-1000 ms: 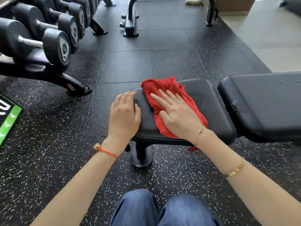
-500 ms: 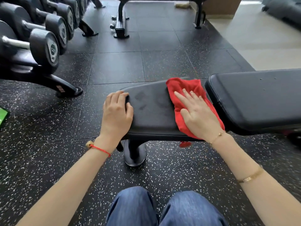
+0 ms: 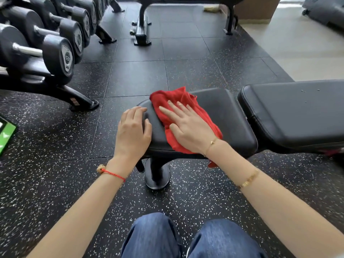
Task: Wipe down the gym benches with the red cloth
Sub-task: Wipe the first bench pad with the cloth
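A black padded gym bench stands in front of me; its small seat pad (image 3: 227,116) is at centre and the long back pad (image 3: 290,112) runs off to the right. The red cloth (image 3: 167,97) lies spread on the left half of the seat pad. My right hand (image 3: 188,127) presses flat on the cloth, fingers stretched out and pointing up-left. My left hand (image 3: 133,133) grips the seat pad's left end, fingers curled over its edge. The cloth's lower corner hangs over the near edge by my right wrist.
A dumbbell rack (image 3: 55,53) fills the upper left, its foot (image 3: 83,105) reaching toward the bench. Another bench frame (image 3: 141,32) stands farther back. The bench's post and foot (image 3: 157,175) are below the seat. My knees in blue jeans (image 3: 186,239) are at the bottom. Black speckled rubber floor all around.
My right hand has slid the red cloth left across the seat pad, from its right end back to the left half. My left hand stays on the pad's left end.
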Motion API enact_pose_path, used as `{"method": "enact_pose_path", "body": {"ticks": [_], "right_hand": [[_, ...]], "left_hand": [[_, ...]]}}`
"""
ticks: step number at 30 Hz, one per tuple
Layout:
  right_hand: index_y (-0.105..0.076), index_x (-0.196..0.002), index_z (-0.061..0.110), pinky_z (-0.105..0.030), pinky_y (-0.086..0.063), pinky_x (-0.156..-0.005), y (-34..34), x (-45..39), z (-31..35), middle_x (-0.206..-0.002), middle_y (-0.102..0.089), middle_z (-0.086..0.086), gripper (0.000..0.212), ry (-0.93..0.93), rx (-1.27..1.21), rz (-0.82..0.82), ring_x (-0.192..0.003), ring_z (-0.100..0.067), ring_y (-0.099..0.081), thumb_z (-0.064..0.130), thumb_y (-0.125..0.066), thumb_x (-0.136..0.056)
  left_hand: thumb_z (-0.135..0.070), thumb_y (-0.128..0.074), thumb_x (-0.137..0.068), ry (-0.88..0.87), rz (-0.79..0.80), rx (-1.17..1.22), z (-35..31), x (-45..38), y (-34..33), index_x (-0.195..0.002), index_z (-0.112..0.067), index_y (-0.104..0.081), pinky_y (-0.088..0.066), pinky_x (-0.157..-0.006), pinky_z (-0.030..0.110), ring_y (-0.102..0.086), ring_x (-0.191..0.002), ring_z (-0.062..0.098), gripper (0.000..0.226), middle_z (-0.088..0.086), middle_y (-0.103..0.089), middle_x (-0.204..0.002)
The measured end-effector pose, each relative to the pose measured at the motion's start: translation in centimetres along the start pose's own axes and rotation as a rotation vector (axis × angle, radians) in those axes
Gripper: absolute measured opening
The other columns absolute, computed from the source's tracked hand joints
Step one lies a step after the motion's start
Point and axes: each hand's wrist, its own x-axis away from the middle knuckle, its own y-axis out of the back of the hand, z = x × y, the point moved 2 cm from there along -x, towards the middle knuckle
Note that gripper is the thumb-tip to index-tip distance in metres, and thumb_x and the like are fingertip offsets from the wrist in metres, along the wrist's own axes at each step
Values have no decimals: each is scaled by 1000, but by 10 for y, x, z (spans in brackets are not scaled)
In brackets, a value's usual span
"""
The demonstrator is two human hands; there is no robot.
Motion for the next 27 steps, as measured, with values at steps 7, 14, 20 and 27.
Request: {"method": "enact_pose_path", "body": {"ticks": [7, 14, 20, 27], "right_hand": [[-20, -152, 31, -38, -1, -122, 6, -21, -17, -162, -11, 0, 54, -174, -21, 0, -150, -22, -8, 26, -32, -99], [-18, -152, 32, -39, -1, -122, -16, -29, 50, -162, -12, 0, 57, 44, 12, 33, -149, -23, -9, 29, -33, -97], [-24, -151, 34, -34, -4, -122, 0, 24, 3, -160, -19, 3, 58, -37, 9, -20, -148, -19, -15, 31, -32, -93], [-19, -153, 29, -39, 0, -122, 5, -20, -18, -162, -9, -5, 55, -271, 15, -17, -149, -26, -9, 26, -32, -100]], "left_hand": [[-16, -56, -96, -41, 51, -16, 17, 18, 17, -131, -5, -58, -36, -114, 41, -47, -128, 29, 37, 12, -56, -136], [-9, -54, -95, 21, 11, 13, 24, 27, 31, -125, -5, -58, -40, -108, 45, -51, -122, 31, 31, 12, -60, -128], [-12, -54, -94, 3, -4, 34, 17, 20, 30, -124, -7, -58, -42, -104, 47, -52, -119, 31, 30, 11, -61, -124], [-13, -53, -95, -74, 48, 12, -5, 1, 9, -131, -6, -56, -35, -113, 40, -48, -129, 29, 37, 11, -57, -135]]}}
